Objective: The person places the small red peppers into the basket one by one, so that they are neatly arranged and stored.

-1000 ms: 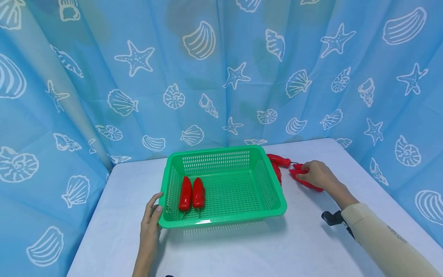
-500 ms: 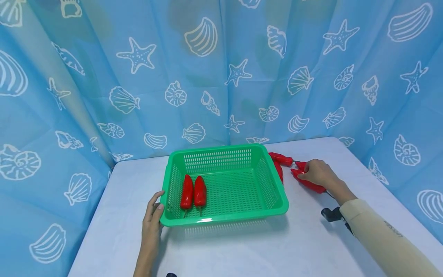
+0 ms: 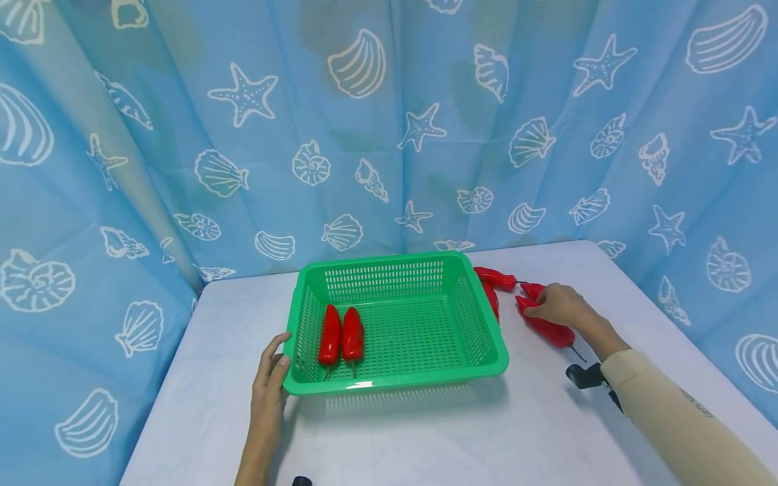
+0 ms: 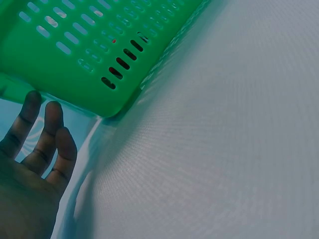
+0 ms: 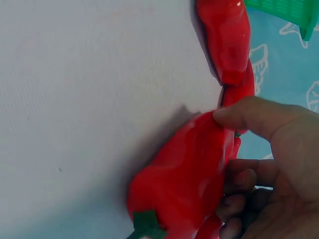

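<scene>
My right hand (image 3: 563, 307) pinches the narrow end of a glossy red pepper (image 3: 552, 329) at the table's right side. In the right wrist view, the thumb presses on this red pepper (image 5: 182, 177) and the bent fingers lie along its far side; a green cap shows at its wide end. Another red pepper (image 3: 531, 290) lies right behind it, partly hidden. My left hand (image 3: 267, 385) rests against the left rim of a green plastic basket (image 3: 395, 385), its fingers loosely extended in the left wrist view. Two red peppers (image 3: 330, 337) lie side by side in the basket's left part.
More red peppers (image 3: 495, 278) lie close along the basket's right side, partly hidden by it. A white cloth (image 3: 413, 445) covers the table. A blue curtain (image 3: 365, 135) with white shells hangs behind and around it. A black device (image 3: 583, 376) sits below the right wrist.
The pinched pepper has swung slightly and its stem now shows below my right hand. My left hand stays at the basket rim. The whole head view has shifted a little.
</scene>
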A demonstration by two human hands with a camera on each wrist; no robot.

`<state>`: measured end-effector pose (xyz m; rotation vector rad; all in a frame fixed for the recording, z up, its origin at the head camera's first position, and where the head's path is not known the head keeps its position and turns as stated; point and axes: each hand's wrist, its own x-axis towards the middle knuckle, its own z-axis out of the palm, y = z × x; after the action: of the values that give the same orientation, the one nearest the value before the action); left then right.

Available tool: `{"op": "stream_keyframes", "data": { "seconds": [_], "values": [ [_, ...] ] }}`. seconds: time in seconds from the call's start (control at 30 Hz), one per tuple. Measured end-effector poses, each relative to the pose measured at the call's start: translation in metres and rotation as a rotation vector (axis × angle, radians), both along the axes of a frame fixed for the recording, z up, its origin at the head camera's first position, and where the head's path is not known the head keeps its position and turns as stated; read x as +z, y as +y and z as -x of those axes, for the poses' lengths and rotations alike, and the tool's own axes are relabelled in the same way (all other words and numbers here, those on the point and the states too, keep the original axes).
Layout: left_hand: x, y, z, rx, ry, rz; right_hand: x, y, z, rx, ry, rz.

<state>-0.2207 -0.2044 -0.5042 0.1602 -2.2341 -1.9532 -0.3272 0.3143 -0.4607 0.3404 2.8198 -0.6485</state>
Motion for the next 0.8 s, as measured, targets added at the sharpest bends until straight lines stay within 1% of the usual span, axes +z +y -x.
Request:
{"op": "stream_keyframes", "data": {
  "seconds": [0.1,0.3,0.5,0.63,0.8],
  "values": [
    [0.001,0.000,0.000,-0.004,-0.004,0.001,-0.001,0.002,-0.001,-0.006,-0.005,0.017],
    [0.001,0.000,0.000,-0.004,-0.008,0.003,0.004,0.007,-0.001,0.010,0.038,0.070],
    [0.000,-0.001,0.000,0.003,0.005,0.006,0.019,0.007,-0.005,0.039,0.058,0.094],
    [0.000,-0.001,0.001,0.007,-0.002,0.006,0.031,0.005,-0.008,0.060,0.081,0.093],
    [-0.001,-0.001,0.001,0.005,-0.017,-0.001,0.043,0.001,-0.011,0.083,0.129,0.096]
  ]
}}
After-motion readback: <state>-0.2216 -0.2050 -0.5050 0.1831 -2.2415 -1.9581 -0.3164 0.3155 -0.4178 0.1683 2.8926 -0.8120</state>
